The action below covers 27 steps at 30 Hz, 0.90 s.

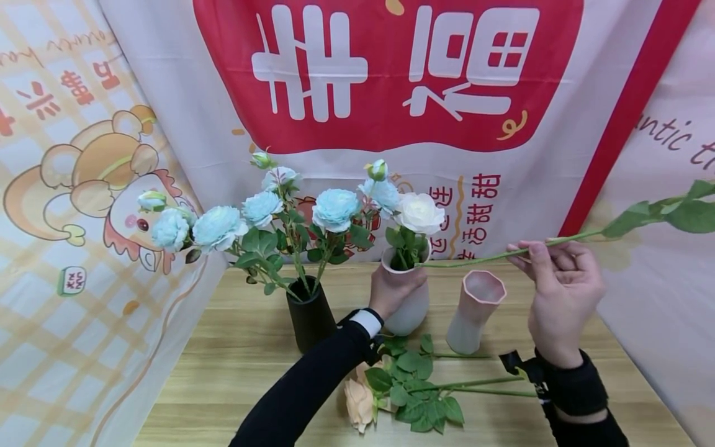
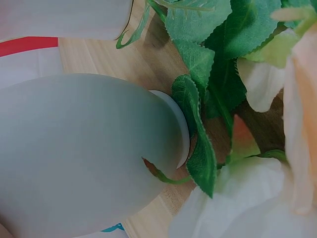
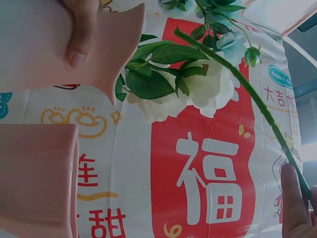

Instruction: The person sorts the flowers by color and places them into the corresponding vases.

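Note:
My left hand grips the neck of a rounded pink-and-grey vase, which holds a white flower with green leaves. In the left wrist view the belly of this vase stands beside leaves and petals. Between thumb and fingers, my right hand pinches a long green flower stem. Its leafy part runs off the right edge of the head view, so its bloom is hidden. In the right wrist view the bare stem end is near the vase's wavy rim, seemingly apart from it.
A black vase with blue flowers stands at left. A smaller faceted pink-and-grey vase stands right of the held one. Peach flowers with leafy stems lie on the wooden table in front. Printed cloths hang behind.

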Each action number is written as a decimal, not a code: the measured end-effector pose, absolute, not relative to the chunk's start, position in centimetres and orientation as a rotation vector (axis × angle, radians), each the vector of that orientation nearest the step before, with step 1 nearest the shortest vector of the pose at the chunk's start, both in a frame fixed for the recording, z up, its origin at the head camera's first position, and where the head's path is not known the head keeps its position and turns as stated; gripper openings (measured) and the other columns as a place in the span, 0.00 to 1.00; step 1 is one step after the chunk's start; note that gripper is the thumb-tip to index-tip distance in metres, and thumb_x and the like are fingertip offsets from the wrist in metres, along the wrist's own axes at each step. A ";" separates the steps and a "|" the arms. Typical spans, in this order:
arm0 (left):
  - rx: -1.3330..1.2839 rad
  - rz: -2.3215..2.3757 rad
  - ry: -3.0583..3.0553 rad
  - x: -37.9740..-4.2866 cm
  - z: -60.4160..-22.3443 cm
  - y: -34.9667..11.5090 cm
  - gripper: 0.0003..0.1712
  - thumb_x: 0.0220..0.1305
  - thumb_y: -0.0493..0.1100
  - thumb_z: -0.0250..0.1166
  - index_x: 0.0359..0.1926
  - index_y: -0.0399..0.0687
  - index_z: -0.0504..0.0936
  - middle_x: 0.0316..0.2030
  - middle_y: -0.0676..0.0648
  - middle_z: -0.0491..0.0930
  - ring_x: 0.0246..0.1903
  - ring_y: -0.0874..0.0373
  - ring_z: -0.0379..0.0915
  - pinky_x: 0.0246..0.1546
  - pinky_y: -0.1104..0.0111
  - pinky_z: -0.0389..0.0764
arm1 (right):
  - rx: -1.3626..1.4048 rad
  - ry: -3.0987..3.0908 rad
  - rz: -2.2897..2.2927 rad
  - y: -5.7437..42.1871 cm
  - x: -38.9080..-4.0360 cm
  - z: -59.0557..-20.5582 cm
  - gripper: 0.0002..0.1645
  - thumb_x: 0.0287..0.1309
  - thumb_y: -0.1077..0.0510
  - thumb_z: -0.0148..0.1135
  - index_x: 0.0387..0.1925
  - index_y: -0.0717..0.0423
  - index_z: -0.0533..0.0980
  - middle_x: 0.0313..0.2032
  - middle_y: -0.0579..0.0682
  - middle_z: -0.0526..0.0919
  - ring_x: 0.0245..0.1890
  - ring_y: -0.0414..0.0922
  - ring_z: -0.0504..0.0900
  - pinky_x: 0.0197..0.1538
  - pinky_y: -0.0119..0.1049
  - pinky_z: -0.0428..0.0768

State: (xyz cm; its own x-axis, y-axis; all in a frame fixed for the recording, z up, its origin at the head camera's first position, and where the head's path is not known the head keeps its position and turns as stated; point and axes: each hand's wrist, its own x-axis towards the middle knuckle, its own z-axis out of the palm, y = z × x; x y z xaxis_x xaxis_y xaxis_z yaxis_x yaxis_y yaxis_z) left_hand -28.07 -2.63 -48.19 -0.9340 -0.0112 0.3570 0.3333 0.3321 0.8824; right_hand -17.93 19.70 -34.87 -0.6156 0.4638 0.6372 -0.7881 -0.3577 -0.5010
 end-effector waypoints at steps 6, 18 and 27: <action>-0.267 -1.634 -2.305 -28.1 -48.3 -2.6 0.50 0.47 0.60 0.76 0.67 0.47 0.68 0.55 0.48 0.78 0.50 0.57 0.76 0.45 0.63 0.79 | 0.439 -1.033 2.008 19.2 -18.9 -34.6 0.15 0.56 0.79 0.60 0.44 0.82 0.67 0.37 0.78 0.78 0.34 0.61 0.84 0.41 0.48 0.82; -0.261 -1.663 -2.298 -28.0 -48.1 -2.4 0.50 0.46 0.60 0.77 0.68 0.50 0.68 0.57 0.50 0.77 0.52 0.58 0.75 0.49 0.63 0.78 | 0.572 -1.290 1.879 17.1 -20.6 -34.7 0.13 0.57 0.79 0.60 0.42 0.84 0.68 0.37 0.77 0.78 0.35 0.57 0.85 0.40 0.45 0.82; -0.226 -1.655 -2.318 -27.9 -48.0 -2.5 0.47 0.45 0.59 0.77 0.65 0.48 0.71 0.54 0.50 0.79 0.50 0.58 0.76 0.47 0.64 0.78 | 0.622 -1.556 1.651 15.0 -20.7 -34.0 0.10 0.58 0.81 0.58 0.42 0.82 0.69 0.35 0.74 0.79 0.32 0.50 0.85 0.39 0.38 0.83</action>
